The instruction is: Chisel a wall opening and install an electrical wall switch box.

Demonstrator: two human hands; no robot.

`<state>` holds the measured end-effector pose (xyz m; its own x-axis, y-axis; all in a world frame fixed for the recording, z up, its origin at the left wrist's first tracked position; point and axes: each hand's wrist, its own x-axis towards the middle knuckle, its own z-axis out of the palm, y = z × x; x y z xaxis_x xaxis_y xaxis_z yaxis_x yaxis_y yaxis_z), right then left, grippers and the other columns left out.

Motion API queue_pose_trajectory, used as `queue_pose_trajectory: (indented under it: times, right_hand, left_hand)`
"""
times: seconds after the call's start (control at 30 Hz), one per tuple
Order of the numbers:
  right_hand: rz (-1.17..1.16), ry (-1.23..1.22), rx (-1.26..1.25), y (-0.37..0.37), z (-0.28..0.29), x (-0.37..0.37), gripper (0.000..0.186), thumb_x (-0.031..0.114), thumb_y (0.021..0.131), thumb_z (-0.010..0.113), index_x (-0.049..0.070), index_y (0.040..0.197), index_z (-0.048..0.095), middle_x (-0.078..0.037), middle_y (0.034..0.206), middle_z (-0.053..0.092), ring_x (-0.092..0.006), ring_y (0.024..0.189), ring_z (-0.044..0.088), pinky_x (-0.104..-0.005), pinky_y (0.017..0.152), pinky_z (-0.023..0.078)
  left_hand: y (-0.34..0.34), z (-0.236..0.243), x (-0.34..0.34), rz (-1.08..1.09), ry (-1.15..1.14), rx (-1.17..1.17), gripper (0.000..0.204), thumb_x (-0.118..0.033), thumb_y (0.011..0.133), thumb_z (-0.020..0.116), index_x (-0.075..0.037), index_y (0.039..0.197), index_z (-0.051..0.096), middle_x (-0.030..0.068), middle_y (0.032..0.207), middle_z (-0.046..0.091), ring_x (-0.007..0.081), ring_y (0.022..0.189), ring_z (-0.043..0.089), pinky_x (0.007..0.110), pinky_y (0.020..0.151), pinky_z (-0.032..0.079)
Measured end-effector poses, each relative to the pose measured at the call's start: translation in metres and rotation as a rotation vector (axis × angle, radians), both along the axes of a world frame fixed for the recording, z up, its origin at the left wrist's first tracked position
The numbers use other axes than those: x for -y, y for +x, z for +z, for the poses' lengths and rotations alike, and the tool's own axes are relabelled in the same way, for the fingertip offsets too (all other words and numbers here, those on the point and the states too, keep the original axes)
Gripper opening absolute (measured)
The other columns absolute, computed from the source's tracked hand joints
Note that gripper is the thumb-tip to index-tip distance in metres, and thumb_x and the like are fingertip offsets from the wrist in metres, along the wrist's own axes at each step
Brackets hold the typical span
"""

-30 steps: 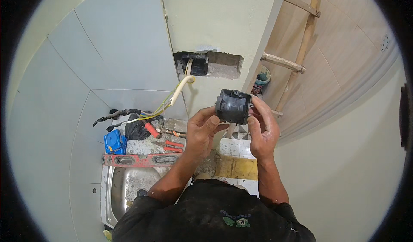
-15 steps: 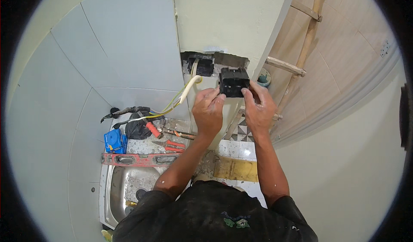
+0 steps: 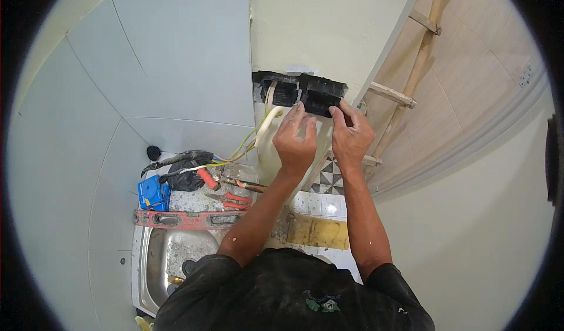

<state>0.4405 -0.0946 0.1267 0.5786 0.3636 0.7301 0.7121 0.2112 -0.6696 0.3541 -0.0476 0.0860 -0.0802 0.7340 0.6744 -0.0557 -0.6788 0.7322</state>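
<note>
A black plastic electrical back box (image 3: 322, 103) is at the right part of a rough recess in the cream wall, its hollow side facing me. My right hand (image 3: 352, 132) pinches its lower right edge between thumb and fingers. My left hand (image 3: 295, 140) is closed at its lower left corner, fingertips against the edge. Left of it, a second black back box (image 3: 284, 93) sits in the recess. A thick cream cable (image 3: 268, 125) comes out of that box and hangs down beside my left hand. How deep the held box sits is hard to tell.
Below left, a red spirit level (image 3: 197, 219) lies along the sink (image 3: 154, 266). Red-handled pliers (image 3: 232, 200), a red-handled tool (image 3: 208, 178) and a blue box (image 3: 154, 193) lie on the dusty counter. A wooden ladder (image 3: 422, 54) leans at the right.
Both hands have carried the black back box up and away from me, from in front of the wall to the recess. It now lines up beside the other box.
</note>
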Motion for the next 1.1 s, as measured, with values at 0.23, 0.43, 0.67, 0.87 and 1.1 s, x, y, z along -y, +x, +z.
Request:
queue_pose_trajectory:
  times: [0.23, 0.43, 0.67, 0.87, 1.1]
  right_hand:
    - [-0.088, -0.033, 0.066, 0.006, 0.002, -0.005, 0.016, 0.005, 0.075, 0.069, -0.001, 0.09, 0.069, -0.016, 0.084, 0.068, -0.023, 0.073, 0.067, -0.0293, 0.068, 0.051]
    - [-0.08, 0.028, 0.064, 0.001, -0.007, -0.008, 0.017, 0.002, 0.075, 0.069, -0.002, 0.092, 0.068, -0.016, 0.083, 0.068, -0.0225, 0.073, 0.067, -0.0296, 0.068, 0.051]
    - [-0.113, 0.049, 0.169, 0.002, -0.007, -0.011, 0.017, 0.001, 0.074, 0.07, -0.001, 0.091, 0.067, -0.015, 0.083, 0.067, -0.0223, 0.072, 0.067, -0.0296, 0.066, 0.051]
    - [-0.095, 0.028, 0.098, 0.004, -0.006, -0.012, 0.015, 0.002, 0.074, 0.07, -0.001, 0.089, 0.067, -0.014, 0.08, 0.067, -0.0225, 0.069, 0.065, -0.0293, 0.065, 0.051]
    - [-0.115, 0.032, 0.174, 0.006, 0.001, -0.012, 0.015, 0.003, 0.075, 0.07, -0.001, 0.088, 0.067, -0.012, 0.077, 0.066, -0.0178, 0.067, 0.064, -0.0283, 0.062, 0.05]
  left_hand:
    - [0.012, -0.011, 0.001, 0.11, 0.075, -0.1, 0.049, -0.008, 0.07, 0.074, 0.007, 0.114, 0.058, 0.022, 0.11, 0.061, 0.0335, 0.1, 0.061, 0.037, 0.084, 0.05]
    - [0.023, -0.011, 0.002, 0.03, -0.109, 0.122, 0.057, -0.01, 0.062, 0.081, 0.006, 0.112, 0.057, 0.0219, 0.109, 0.061, 0.0329, 0.1, 0.061, 0.038, 0.085, 0.049]
    - [0.033, -0.018, -0.01, 0.179, -0.016, 0.034, 0.062, -0.009, 0.058, 0.084, 0.004, 0.111, 0.055, 0.0201, 0.107, 0.06, 0.032, 0.093, 0.06, 0.039, 0.083, 0.049]
    - [0.032, -0.01, -0.001, 0.268, 0.048, -0.043, 0.061, -0.007, 0.058, 0.084, 0.003, 0.112, 0.057, 0.018, 0.108, 0.058, 0.0298, 0.102, 0.056, 0.036, 0.087, 0.048]
    - [0.033, -0.015, -0.011, 0.276, 0.213, 0.003, 0.068, -0.009, 0.059, 0.084, 0.002, 0.117, 0.05, 0.0186, 0.111, 0.059, 0.0354, 0.1, 0.057, 0.042, 0.088, 0.043]
